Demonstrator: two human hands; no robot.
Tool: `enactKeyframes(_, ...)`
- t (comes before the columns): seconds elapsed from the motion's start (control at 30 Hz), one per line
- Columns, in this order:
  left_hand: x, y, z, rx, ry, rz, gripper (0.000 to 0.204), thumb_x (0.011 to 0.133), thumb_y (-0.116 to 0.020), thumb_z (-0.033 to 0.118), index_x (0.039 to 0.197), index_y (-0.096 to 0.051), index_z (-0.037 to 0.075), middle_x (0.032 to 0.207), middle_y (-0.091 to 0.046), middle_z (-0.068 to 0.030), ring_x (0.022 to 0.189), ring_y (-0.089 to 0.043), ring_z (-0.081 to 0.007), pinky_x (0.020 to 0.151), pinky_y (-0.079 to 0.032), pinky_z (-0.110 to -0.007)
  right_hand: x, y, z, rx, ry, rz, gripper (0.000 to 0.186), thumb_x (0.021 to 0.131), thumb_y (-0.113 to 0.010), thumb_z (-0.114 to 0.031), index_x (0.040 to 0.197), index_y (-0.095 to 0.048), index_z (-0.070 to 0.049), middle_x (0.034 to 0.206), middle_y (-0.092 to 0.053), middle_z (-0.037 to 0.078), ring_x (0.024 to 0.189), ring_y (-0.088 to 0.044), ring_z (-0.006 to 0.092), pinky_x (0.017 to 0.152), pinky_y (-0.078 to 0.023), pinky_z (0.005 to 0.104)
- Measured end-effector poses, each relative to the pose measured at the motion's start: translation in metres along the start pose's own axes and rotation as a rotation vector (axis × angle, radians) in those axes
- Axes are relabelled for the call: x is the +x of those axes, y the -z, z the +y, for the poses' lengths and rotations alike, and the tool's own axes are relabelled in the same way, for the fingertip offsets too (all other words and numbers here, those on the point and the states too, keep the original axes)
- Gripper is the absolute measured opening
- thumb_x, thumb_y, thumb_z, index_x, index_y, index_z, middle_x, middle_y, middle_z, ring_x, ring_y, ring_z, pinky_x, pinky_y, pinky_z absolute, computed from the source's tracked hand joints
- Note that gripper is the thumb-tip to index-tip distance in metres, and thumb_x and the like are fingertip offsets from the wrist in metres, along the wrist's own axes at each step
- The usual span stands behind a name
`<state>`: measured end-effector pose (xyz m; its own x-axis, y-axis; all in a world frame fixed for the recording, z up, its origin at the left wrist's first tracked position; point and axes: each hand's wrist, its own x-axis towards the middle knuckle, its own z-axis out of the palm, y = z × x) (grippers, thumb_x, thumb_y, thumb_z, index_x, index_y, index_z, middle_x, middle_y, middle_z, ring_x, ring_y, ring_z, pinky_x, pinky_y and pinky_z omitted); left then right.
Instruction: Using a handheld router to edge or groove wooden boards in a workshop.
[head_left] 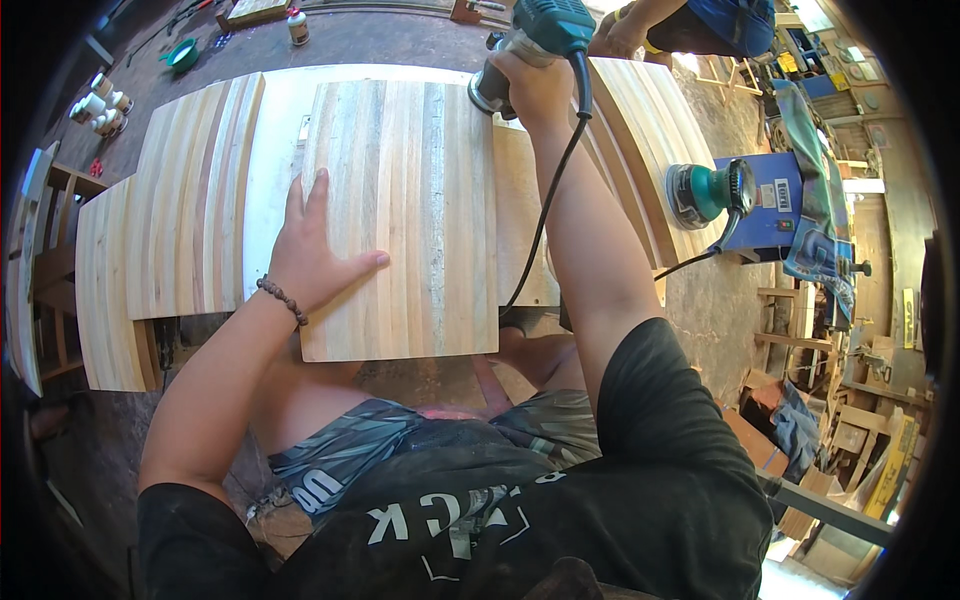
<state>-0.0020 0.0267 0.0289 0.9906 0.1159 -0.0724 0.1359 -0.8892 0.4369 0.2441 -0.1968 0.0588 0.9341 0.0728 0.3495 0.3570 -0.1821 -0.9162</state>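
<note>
A striped wooden panel [410, 220] made of glued strips lies in front of me on a white board [280, 130]. My left hand [315, 245] rests on the panel's left edge, fingers spread and thumb pointing inward over the top. At the panel's far right corner, my right hand [538, 92] is closed around a teal corded trim router [556, 28]. Its round base [487, 92] sits against that corner; the bit cannot be seen. From the router a black cord [546, 205] hangs down along my right forearm.
Stacked panels stand left [190, 200] and right [650, 130]. A green orbital sander [705, 193] sits on the right stack, by a blue machine [770, 205]. Bottles [108, 105] and a green bowl [181, 55] are far left. Another person's hand [625, 38] shows at the far right.
</note>
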Motion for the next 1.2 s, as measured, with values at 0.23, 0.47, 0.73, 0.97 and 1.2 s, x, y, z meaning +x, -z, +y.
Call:
enactKeyframes(0.23, 0.001, -0.002, -0.001, -0.019, 0.009, 0.0, 0.124, 0.065, -0.087, 0.053, 0.155, -0.02, 0.0, 0.154, -0.021, -0.0363, 0.14, -0.037, -0.0473, 0.112, -0.04, -0.046, 0.005, 0.001, -0.004, -0.013, -0.117, -0.062, 0.027, 0.074, -0.078, -0.018, 0.091, -0.07, 0.001, 0.082, -0.071, 0.011, 0.062, -0.069, 0.0194, 0.054, -0.056, 0.0302)
enactKeyframes(0.47, 0.001, -0.002, 0.001, -0.066, 0.043, -0.012, 0.126, 0.063, -0.088, 0.053, 0.156, -0.019, 0.002, 0.154, -0.022, -0.0363, 0.142, -0.032, -0.0474, 0.115, -0.036, -0.047, 0.023, -0.012, 0.029, 0.031, 0.067, -0.057, 0.022, 0.075, -0.078, -0.018, 0.089, -0.072, -0.002, 0.084, -0.071, 0.007, 0.075, -0.07, 0.0176, 0.069, -0.056, 0.0325)
enactKeyframes(0.73, 0.0, 0.0, 0.007, -0.03, 0.038, 0.025, 0.125, 0.066, -0.086, 0.055, 0.154, -0.019, -0.003, 0.153, -0.022, -0.0339, 0.139, -0.037, -0.0463, 0.113, -0.039, -0.045, 0.045, -0.013, 0.011, -0.131, 0.237, -0.035, 0.031, 0.07, -0.08, -0.03, 0.086, -0.072, -0.005, 0.081, -0.072, 0.011, 0.074, -0.071, 0.025, 0.068, -0.058, 0.0368)
enactKeyframes(0.97, -0.001, -0.002, 0.007, -0.022, 0.051, 0.03, 0.124, 0.067, -0.083, 0.06, 0.154, -0.021, -0.002, 0.154, -0.023, -0.0338, 0.14, -0.037, -0.0458, 0.113, -0.039, -0.045, -0.02, 0.065, -0.072, 0.374, -0.014, -0.056, 0.016, 0.079, -0.069, -0.005, 0.091, -0.063, 0.004, 0.073, -0.061, 0.008, 0.055, -0.06, 0.0161, 0.045, -0.048, 0.0288)
enactKeyframes(1.2, -0.003, -0.018, -0.004, 0.017, -0.002, 0.111, 0.121, 0.069, -0.078, 0.067, 0.154, -0.025, 0.0, 0.152, -0.028, -0.0348, 0.138, -0.04, -0.0461, 0.112, -0.04, -0.045, -0.15, 0.099, -0.058, -0.22, 0.488, -0.063, 0.025, 0.074, -0.077, -0.007, 0.096, -0.066, -0.003, 0.093, -0.065, 0.005, 0.088, -0.064, 0.0202, 0.081, -0.051, 0.0346)
